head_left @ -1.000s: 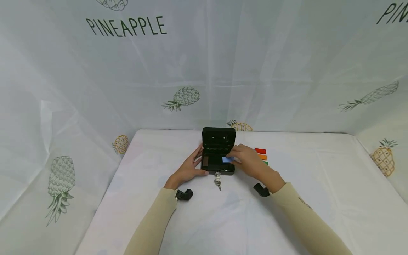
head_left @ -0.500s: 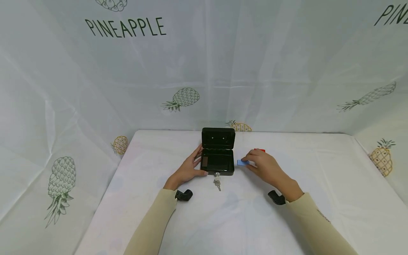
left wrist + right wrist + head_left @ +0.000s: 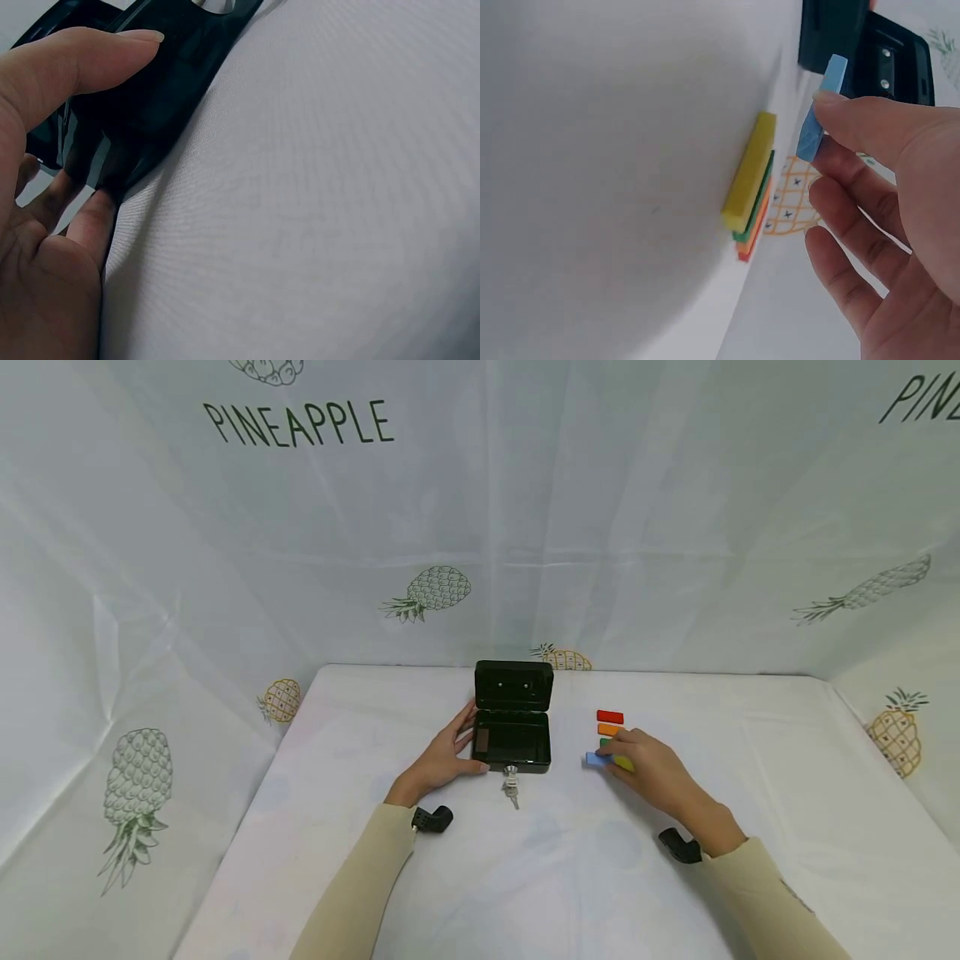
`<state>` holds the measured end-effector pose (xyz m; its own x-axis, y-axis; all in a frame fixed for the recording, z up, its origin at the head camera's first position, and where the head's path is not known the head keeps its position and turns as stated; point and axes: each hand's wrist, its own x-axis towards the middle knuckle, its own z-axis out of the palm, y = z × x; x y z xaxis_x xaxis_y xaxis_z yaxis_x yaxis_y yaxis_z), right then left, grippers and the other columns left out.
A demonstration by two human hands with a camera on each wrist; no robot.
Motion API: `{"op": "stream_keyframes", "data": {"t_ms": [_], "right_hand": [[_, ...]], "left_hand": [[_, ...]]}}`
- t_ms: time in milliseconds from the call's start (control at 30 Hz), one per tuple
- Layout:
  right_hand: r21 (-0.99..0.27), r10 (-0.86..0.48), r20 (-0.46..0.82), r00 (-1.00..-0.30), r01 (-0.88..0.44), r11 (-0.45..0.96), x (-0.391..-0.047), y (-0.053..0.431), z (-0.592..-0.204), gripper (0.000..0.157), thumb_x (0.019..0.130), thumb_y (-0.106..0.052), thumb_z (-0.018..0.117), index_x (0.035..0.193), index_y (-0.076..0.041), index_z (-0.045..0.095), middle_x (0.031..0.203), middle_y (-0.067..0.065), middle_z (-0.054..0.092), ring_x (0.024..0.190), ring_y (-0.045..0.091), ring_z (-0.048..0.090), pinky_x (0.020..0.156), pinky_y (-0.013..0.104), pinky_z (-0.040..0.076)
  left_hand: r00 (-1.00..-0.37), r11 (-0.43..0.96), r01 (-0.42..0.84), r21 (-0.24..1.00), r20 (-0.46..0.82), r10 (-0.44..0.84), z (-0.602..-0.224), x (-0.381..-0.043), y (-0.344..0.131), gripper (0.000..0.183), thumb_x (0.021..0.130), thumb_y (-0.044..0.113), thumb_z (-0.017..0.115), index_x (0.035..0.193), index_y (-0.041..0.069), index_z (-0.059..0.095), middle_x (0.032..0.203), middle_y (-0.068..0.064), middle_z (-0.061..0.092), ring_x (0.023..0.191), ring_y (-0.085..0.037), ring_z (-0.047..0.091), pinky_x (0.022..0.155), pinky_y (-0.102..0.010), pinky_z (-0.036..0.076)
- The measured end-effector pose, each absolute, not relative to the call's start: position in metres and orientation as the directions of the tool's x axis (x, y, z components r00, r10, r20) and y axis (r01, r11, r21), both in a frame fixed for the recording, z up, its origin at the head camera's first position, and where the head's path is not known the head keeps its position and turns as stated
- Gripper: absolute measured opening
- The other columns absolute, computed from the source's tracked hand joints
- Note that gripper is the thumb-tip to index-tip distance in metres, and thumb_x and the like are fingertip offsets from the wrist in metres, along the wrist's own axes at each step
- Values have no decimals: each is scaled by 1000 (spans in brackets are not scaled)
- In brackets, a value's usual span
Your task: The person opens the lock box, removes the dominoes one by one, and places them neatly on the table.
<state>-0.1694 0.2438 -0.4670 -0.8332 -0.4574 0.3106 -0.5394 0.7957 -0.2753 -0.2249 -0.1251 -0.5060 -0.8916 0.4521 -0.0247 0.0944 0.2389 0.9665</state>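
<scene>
A small black cash box [image 3: 532,767] stands with its lid [image 3: 514,685] raised; keys [image 3: 512,792] hang from the lock at its front. My left hand [image 3: 441,762] holds the box at the left front corner, thumb on the front wall and fingers along the side, as the left wrist view shows. To the right of the box, my right hand [image 3: 652,770] pinches a blue block [image 3: 810,136] between thumb and index finger. Close by it lies a yellow block [image 3: 751,172], partly covered by the fingers in the head view.
Red [image 3: 610,717], orange [image 3: 608,729] and green [image 3: 604,742] blocks lie in a row behind the yellow one. A white cloth [image 3: 480,877] covers the table, and a pineapple-print sheet [image 3: 637,527] hangs at the back.
My right hand has carried the blue block out from over the box, rightward and nearer to me, beside the row of blocks. My left hand stays on the box.
</scene>
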Motion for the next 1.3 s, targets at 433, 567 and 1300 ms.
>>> {"op": "stream_keyframes", "data": {"t_ms": [433, 567, 1300], "right_hand": [[-263, -454, 276, -847, -521, 812, -157, 258, -472, 24, 80, 1, 90, 102, -5, 81, 105, 9, 75, 98, 28, 70, 86, 48, 65], [-260, -460, 263, -848, -522, 812, -154, 261, -472, 24, 80, 0, 90, 102, -5, 82, 104, 9, 75, 99, 29, 70, 87, 49, 65], [-248, -470, 226, -854, -517, 819, -151, 265, -472, 25, 79, -2, 92, 101, -5, 82, 103, 6, 76, 101, 29, 72, 90, 49, 65]], "left_hand": [[-891, 247, 95, 964, -28, 453, -506, -225, -125, 121, 82, -6, 87, 172, 18, 10, 174, -12, 23, 162, -28, 22, 131, -37, 28], [-893, 248, 98, 964, -26, 450, -506, -225, -125, 121, 82, -6, 87, 172, 18, 10, 173, -12, 24, 162, -28, 22, 131, -37, 28], [-894, 240, 92, 966, -26, 447, -502, -222, -124, 120, 83, -7, 86, 172, 18, 10, 174, -13, 23, 162, -29, 22, 131, -39, 28]]}}
